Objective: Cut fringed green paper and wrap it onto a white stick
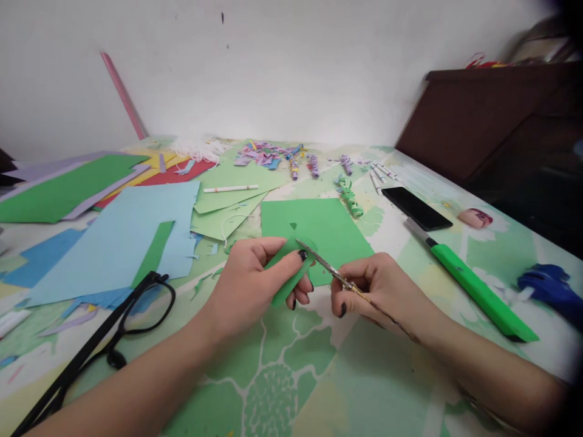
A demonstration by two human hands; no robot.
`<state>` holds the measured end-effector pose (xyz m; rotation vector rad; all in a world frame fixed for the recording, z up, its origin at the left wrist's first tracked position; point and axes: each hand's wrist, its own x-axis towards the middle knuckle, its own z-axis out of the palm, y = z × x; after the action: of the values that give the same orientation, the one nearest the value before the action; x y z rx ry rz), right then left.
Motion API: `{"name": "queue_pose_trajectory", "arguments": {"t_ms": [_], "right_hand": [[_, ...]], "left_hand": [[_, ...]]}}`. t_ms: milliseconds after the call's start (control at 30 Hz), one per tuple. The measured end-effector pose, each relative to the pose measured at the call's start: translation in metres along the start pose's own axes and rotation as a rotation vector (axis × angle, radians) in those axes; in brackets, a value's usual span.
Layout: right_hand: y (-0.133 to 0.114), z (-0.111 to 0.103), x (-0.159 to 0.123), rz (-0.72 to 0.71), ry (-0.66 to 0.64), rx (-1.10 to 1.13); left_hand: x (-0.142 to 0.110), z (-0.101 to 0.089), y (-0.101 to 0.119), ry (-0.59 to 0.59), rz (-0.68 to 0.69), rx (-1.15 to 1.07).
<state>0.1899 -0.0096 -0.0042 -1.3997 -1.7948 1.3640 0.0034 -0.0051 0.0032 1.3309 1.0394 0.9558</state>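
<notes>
My left hand (pixel 259 270) pinches a small piece of green paper (pixel 281 291) between thumb and fingers. My right hand (pixel 371 285) is closed around the handles of a pair of scissors (pixel 325 262). The blades point up and to the left, with their tip at the top of the pinched paper; whether they are parted is too small to tell. Behind and partly beneath both hands lies a larger green sheet (pixel 319 215), with a tiny green scrap (pixel 293 226) near its middle. The scissors' handle loops are mostly covered by my fingers.
Black eyeglasses (pixel 122 321) and a light blue sheet (pixel 122 224) are at left. A green utility knife (pixel 478 288), a black phone (pixel 416 207) and a blue object (pixel 549 288) are at right. Further back sit a green curled paper roll (pixel 350 197) and paper clippings (pixel 262 154).
</notes>
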Motion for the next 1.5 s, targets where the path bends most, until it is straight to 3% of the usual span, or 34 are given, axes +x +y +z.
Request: {"name": "queue_pose_trajectory", "arguments": {"t_ms": [1000,1500], "right_hand": [[-0.002,0.001,0.001,0.033,-0.008,0.04],[0.008,-0.001,-0.003,-0.122,-0.118,0.122]], "left_hand": [[0.003,0.0,0.0,-0.024,-0.019,-0.046],[0.003,0.0,-0.001,-0.039,-0.012,-0.055]]}}
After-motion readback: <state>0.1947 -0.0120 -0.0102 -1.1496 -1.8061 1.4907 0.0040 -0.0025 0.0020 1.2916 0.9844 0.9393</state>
